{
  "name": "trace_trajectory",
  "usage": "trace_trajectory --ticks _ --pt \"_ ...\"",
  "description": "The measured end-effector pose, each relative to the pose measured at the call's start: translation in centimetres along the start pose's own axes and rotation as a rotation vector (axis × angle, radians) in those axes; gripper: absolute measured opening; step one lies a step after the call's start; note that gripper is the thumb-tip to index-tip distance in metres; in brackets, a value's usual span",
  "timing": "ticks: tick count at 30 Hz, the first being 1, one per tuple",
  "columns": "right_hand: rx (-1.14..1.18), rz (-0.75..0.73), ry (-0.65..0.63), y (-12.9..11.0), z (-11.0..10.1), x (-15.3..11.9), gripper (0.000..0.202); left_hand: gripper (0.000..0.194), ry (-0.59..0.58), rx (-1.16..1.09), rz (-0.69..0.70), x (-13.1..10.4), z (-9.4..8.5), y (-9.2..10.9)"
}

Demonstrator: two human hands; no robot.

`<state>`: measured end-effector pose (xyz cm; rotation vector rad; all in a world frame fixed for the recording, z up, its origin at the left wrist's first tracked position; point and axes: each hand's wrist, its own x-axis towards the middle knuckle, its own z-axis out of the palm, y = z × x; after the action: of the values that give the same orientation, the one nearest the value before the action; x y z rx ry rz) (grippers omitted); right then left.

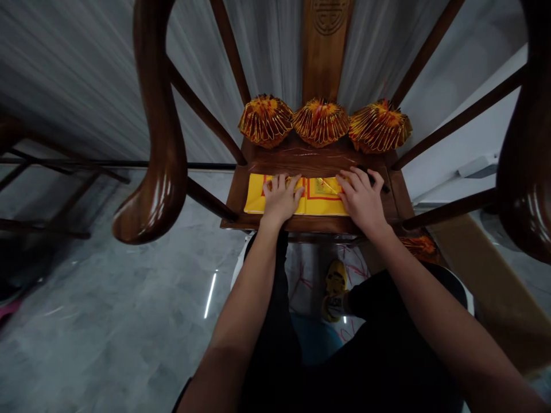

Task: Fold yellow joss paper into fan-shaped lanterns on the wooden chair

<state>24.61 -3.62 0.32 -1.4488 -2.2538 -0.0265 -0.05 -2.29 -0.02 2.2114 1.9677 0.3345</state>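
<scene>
Yellow paper (325, 207) with red printed frames lies flat along the front of a dark wooden chair seat (301, 156). On its left half rests my left hand (282, 198), palm down with the fingers spread. My right hand (361, 198) lies over the paper's right end, its fingers also apart. Neither hand is wrapped round anything. A black object (379, 182), partly hidden by my right hand, sits on the seat at the right. Behind the paper stand three pleated gold-and-red paper pieces, at left (266, 121), middle (321, 123) and right (380, 126).
Curved wooden armrests rise at the left (161, 189) and right (525, 189). Another pleated piece (420, 248) is below the seat's right side, near a brown cardboard piece (486, 281). Red strings lie on the floor between my legs.
</scene>
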Motion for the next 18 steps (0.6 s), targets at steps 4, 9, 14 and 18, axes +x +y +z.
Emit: trace_trajectory --ticks 4,9,14,18 --pt "0.042 0.060 0.065 -0.9 0.5 -0.8 0.042 0.055 0.008 -0.009 -0.026 -0.2 0.3 0.7" --pt "0.267 0.130 0.220 -1.4 1.5 -1.7 0.047 0.051 0.025 -0.045 -0.016 0.0 0.1 0.1" --pt "0.266 -0.052 -0.075 -0.4 1.8 -3.4 0.048 0.039 0.048 -0.144 0.022 0.9 -0.7 -1.8" --pt "0.170 -0.055 -0.200 1.1 0.6 -4.7 0.058 0.035 0.054 -0.209 0.059 1.5 -0.7 -2.5"
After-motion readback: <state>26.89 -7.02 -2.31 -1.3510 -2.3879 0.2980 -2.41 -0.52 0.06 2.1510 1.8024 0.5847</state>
